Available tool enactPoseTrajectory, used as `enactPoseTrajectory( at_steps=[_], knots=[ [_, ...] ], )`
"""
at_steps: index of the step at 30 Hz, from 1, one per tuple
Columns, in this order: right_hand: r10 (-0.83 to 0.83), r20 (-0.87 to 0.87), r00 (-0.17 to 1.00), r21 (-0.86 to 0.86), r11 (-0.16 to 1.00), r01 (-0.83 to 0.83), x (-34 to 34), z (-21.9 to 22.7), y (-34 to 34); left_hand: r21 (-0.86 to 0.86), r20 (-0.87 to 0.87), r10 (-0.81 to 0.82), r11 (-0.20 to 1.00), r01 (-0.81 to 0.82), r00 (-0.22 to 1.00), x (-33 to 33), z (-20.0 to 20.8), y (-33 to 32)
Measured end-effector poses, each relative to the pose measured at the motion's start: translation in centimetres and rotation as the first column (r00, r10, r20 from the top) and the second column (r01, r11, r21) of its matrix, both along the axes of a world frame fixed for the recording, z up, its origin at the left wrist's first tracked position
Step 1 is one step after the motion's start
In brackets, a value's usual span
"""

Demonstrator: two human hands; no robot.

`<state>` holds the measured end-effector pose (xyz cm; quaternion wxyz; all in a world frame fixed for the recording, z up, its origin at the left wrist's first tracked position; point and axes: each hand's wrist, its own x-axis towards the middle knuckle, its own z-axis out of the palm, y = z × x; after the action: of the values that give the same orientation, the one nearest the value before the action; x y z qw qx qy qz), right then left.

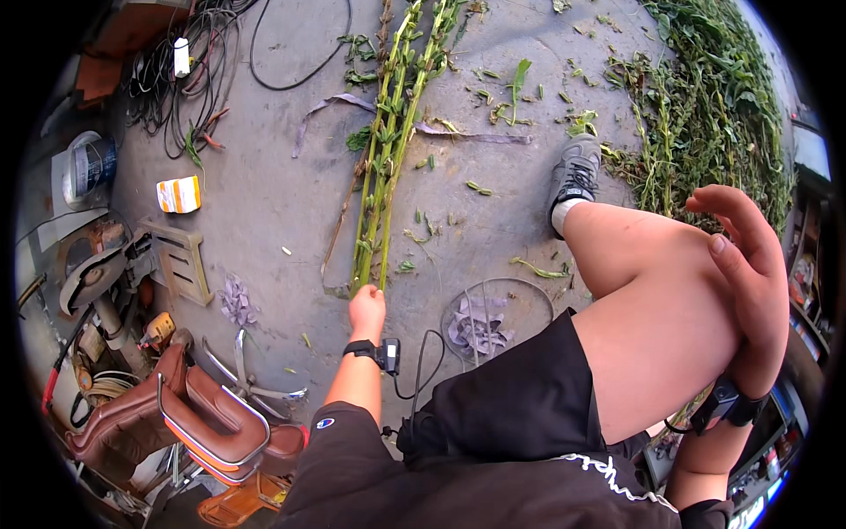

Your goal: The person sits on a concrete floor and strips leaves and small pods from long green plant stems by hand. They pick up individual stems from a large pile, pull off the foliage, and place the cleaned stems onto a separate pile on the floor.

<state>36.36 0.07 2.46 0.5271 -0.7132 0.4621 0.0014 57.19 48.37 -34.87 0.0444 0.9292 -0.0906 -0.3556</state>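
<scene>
From my end, I am seeing the left hand [367,309] making a fist around the lower ends of a few long green stalks [388,159]. The stalks are lying along the grey floor [300,220], running from that hand up to the top edge of my view, with pods and leaves sitting along them. The right hand [749,264] is holding nothing; its fingers are standing apart and curving loosely by the bent knee [679,238], and from this angle I cannot tell whether its palm is touching the leg. A purple strip [476,137] is lying just right of the stalks, a heap of leafy plants [705,115] is filling the upper right, and a tangle of purple strips [478,332] is resting to the right of the left hand.
</scene>
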Motion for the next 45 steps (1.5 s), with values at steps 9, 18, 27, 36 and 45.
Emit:
enactPoseTrajectory(
  at_steps=[9,18,27,36,45],
  knots=[
    [0.045,-0.145,0.988,-0.013,0.999,-0.048,0.7,0.5,0.3,-0.048,-0.809,0.567,-0.333,-0.942,-0.159,-4.5,-3.4,1.5],
    [0.015,-0.124,0.992,0.017,1.0,-0.013,0.7,0.4,0.2,-0.174,-0.704,0.673,-0.475,-0.862,-0.228,-3.5,-6.2,4.7],
    [0.073,-0.122,0.99,-0.088,0.993,-0.084,0.9,0.3,-0.2,-0.07,-0.59,0.775,-0.329,-0.942,-0.227,0.8,-5.2,4.7],
    [0.137,-0.188,0.973,-0.131,0.978,-0.163,2.2,0.5,-0.4,-0.016,-0.541,0.841,0.005,-1.0,0.013,1.6,-5.0,4.2],
    [0.151,-0.21,0.966,-0.102,0.979,-0.176,2.1,1.0,-0.9,-0.25,0.178,-0.067,0.962,0.111,0.982,9.6,-2.5,-7.1]
  ],
)
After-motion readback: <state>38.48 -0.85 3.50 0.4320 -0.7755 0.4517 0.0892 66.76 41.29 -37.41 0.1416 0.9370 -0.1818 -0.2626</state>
